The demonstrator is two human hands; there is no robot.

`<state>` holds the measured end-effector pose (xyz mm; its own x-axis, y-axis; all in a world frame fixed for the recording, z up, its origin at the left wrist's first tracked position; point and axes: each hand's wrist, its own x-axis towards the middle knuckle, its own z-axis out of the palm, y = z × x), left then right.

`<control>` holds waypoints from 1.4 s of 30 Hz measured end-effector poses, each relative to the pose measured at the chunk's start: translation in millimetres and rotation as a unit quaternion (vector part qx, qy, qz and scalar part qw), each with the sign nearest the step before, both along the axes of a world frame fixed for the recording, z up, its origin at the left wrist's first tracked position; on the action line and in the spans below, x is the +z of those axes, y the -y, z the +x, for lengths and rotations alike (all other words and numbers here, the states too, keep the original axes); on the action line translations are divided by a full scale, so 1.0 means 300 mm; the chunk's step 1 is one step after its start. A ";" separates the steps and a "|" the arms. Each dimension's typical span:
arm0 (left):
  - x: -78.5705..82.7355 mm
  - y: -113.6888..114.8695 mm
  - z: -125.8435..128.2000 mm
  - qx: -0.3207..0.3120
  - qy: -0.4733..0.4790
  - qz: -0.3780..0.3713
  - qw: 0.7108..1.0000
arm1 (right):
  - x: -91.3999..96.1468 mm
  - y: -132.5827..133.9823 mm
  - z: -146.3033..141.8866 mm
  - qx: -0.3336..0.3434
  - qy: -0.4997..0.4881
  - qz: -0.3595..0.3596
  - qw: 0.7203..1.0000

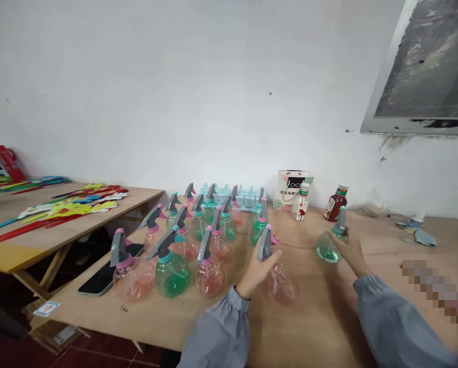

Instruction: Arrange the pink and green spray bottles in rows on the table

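My left hand (257, 271) is closed around the neck of a pink spray bottle (280, 283) with a grey trigger head, standing on the wooden table (321, 327). My right hand (349, 250) grips a green spray bottle (330, 248) by its neck, tilted, just above the table to the right. Left of both hands stands a group of several pink and green spray bottles (190, 240) in rows. Both arms wear grey sleeves.
A black phone (106, 273) lies at the table's left edge. A white carton (290, 190), a small white bottle (301, 202) and a red bottle (335, 203) stand by the wall, with light blue trays (244, 197). A second table (41, 225) on the left holds coloured plastic swatters.
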<state>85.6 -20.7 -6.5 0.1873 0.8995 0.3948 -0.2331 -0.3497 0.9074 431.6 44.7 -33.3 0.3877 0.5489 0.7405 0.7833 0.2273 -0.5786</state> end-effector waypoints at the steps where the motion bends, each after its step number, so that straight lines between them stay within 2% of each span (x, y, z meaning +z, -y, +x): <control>1: 0.006 0.001 -0.005 -0.014 0.015 -0.013 1.000 | -0.011 0.037 -0.050 0.023 0.003 0.000 1.000; 4: 0.023 0.007 -0.015 -0.055 0.072 -0.051 0.995 | -0.043 0.143 -0.187 0.062 0.021 0.009 0.998; 6: 0.032 0.013 -0.019 -0.057 0.112 -0.079 0.989 | -0.059 0.188 -0.256 0.073 0.014 0.020 0.997; 9: 0.038 0.022 -0.021 -0.051 0.157 -0.128 0.978 | -0.071 0.210 -0.317 0.085 -0.018 0.021 0.996; 11: 0.033 0.028 -0.022 -0.055 0.157 -0.135 0.977 | -0.074 0.205 -0.337 0.086 -0.044 0.020 0.995; 14: 0.020 0.036 -0.023 -0.055 0.133 -0.112 0.983 | -0.077 0.197 -0.348 0.086 -0.065 0.016 0.994; 18: 0.013 0.037 -0.026 -0.042 0.151 -0.110 0.982 | -0.082 0.202 -0.349 0.094 -0.072 0.017 0.993; 22: 0.017 0.037 -0.030 -0.061 0.135 -0.096 0.984 | -0.087 0.206 -0.350 0.098 -0.076 0.021 0.992; 27: 0.027 0.040 -0.028 -0.067 0.166 -0.162 0.970 | -0.091 0.211 -0.353 0.111 -0.095 0.004 0.989; 32: 0.039 0.044 -0.032 -0.099 0.150 -0.151 0.972 | -0.089 0.209 -0.352 0.105 -0.094 0.006 0.990; 36: 0.045 0.051 -0.040 -0.080 0.157 -0.163 0.971 | -0.092 0.207 -0.351 0.110 -0.098 0.001 0.989; 40: 0.046 0.055 -0.045 -0.100 0.128 -0.131 0.978 | -0.092 0.210 -0.355 0.116 -0.106 -0.001 0.988; 42: 0.045 0.053 -0.045 -0.086 0.122 -0.111 0.983 | -0.089 0.214 -0.357 0.120 -0.108 -0.006 0.987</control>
<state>72.0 -36.5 7.1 0.2684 0.9318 0.2442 -0.4911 -0.0857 0.8669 324.6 -19.4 -60.0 0.3929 0.6529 0.6476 0.5664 0.3829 -0.7297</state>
